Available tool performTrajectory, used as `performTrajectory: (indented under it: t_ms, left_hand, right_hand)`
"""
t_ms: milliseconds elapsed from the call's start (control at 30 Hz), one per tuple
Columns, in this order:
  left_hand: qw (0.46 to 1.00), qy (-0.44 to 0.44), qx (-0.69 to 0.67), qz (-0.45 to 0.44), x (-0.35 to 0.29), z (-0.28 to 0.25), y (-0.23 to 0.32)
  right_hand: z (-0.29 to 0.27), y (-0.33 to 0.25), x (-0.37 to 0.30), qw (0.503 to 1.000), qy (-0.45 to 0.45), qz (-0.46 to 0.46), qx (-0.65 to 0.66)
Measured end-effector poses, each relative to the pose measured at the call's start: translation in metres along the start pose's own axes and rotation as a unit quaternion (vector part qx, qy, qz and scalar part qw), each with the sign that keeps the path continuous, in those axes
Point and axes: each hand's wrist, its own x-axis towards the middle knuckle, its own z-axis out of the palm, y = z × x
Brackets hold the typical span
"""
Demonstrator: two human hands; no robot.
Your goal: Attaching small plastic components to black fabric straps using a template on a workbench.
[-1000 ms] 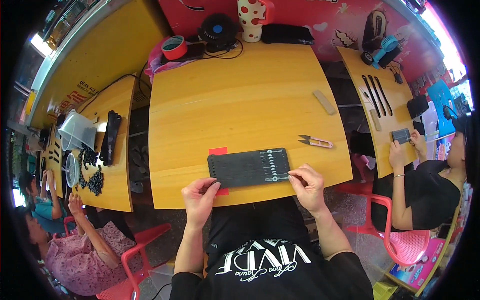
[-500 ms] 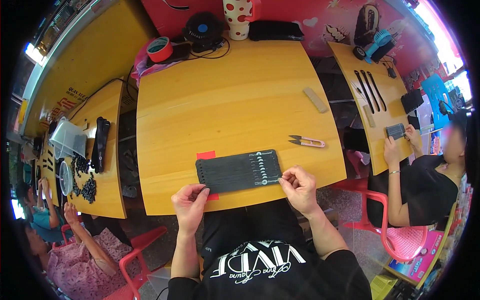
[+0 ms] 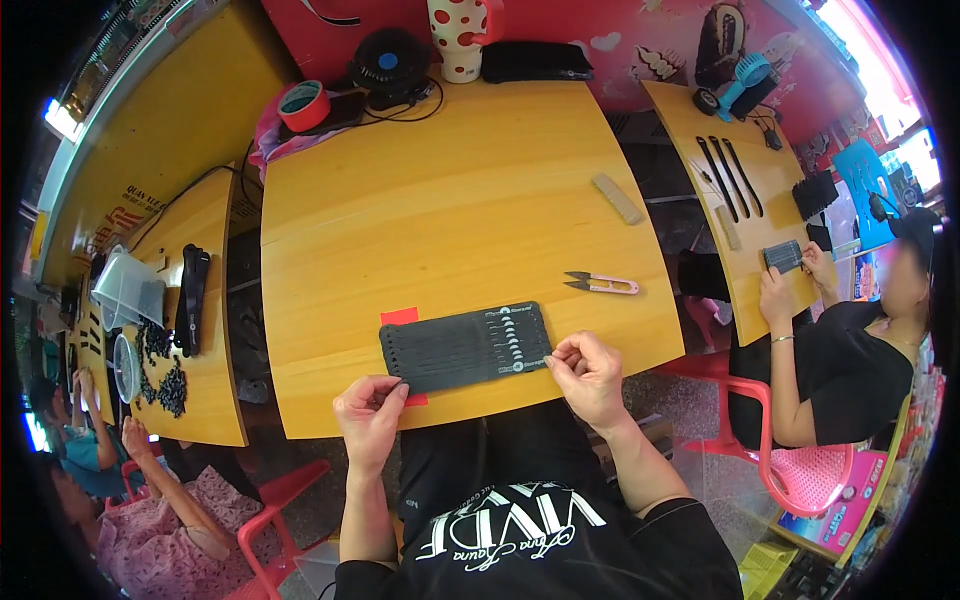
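Several black straps (image 3: 440, 350) lie flat, side by side, at the front edge of my wooden table. White printing marks their right ends, and their left ends are rounded. At the near left corner, the thumb and finger of my left hand (image 3: 368, 420) pinch the end of the nearest strap. My right hand (image 3: 588, 375) pinches that strap's other end at the near right corner. Red tape (image 3: 399, 316) peeks out from under the row at its left. Pink-handled thread snips (image 3: 602, 284) lie to the right, apart from my hands.
A beige block (image 3: 617, 199) rests farther right. Along the back stand a tape roll (image 3: 304, 106), a black fan (image 3: 390, 66) and a spotted tumbler (image 3: 460, 40). Co-workers sit at side tables; the left one holds small black parts (image 3: 165, 375) and a clear tub (image 3: 130, 285).
The whole view has shifted slightly, with the table sitting a little farther left. Both hands keep their pinch at the strap's two ends.
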Motion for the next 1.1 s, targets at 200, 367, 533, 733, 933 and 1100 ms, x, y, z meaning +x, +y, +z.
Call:
performTrajectory:
  t_ms: [200,367,533,733,933,1100]
  left_hand:
    - [1.0,0.001,0.007,0.009,0.0011,0.0012,-0.0001]
    - [1.0,0.003,0.016,0.013,0.0011,0.0,-0.0021]
    - [1.0,0.006,0.015,0.011,0.0002,0.0014,0.0001]
    - [1.0,0.006,0.016,0.01,0.0008,0.0014,-0.0002]
    - [1.0,0.004,0.005,0.007,0.0006,0.0008,-0.0012]
    - [1.0,0.004,0.012,0.015,0.0008,0.0002,-0.0028]
  right_hand:
    - [-0.0014,-0.0002,0.0,1.0,0.005,-0.002,0.006]
    - [-0.0002,-0.0001,-0.0007,1.0,0.015,-0.007,0.01]
    - [-0.0003,-0.0012,-0.0008,1.0,0.012,0.002,0.003]
    - [0.0011,-0.002,-0.0011,1.0,0.017,0.01,-0.001]
    - [0.0026,-0.002,0.0002,1.0,0.024,0.001,0.004]
    - [0.0035,-0.0015,0.0005,0.999,0.027,-0.013,-0.017]
